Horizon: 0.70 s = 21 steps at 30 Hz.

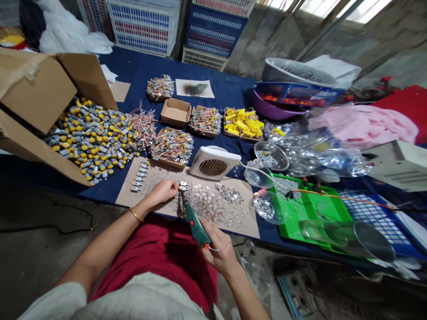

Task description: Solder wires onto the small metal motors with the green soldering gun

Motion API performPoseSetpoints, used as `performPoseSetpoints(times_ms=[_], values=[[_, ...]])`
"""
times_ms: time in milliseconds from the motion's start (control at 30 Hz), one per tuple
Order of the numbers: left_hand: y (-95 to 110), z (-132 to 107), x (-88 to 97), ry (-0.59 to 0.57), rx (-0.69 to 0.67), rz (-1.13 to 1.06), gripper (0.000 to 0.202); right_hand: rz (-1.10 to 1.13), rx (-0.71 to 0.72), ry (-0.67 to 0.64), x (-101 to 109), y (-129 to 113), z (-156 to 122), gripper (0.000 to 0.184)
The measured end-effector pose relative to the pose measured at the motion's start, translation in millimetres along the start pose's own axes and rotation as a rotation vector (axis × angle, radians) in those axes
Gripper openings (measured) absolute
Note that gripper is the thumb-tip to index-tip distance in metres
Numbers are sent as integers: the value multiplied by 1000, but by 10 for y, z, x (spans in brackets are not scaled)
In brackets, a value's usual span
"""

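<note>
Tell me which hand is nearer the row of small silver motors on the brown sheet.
Left. The left hand is just to the right of the row of small silver motors, not touching it; the right hand, gripping a green glue gun, is farther away.

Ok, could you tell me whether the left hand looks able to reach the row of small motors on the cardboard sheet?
Probably yes: the left hand sits just beside the motors, with nothing visible between them.
</note>
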<state>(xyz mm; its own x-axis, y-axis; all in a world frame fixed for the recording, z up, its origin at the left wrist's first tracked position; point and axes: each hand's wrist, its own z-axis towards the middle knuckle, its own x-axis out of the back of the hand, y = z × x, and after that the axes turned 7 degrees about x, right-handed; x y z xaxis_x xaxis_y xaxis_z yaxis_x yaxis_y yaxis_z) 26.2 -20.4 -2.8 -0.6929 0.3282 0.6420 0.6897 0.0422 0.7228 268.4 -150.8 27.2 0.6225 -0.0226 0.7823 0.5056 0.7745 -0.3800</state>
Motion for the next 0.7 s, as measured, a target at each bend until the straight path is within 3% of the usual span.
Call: performPoseSetpoints(times_ms=[100,200,333,533,700], values=[[-9,5,-11,6,8,8,13,-80,97,-53,29,44,-46,65],[-17,8,-18,16,16,2,13,-64,55,-20,67,17,-66,62],[-16,0,-14,10,2,-8,13,-1,-139,147,87,-134,-91,49],[-39,4,-7,1,19,-5,12,-41,-486,378,25,-391,-59,12],[-74,26,-5,-1,15,1,13,1,-665,434,19,-445,-36,24]])
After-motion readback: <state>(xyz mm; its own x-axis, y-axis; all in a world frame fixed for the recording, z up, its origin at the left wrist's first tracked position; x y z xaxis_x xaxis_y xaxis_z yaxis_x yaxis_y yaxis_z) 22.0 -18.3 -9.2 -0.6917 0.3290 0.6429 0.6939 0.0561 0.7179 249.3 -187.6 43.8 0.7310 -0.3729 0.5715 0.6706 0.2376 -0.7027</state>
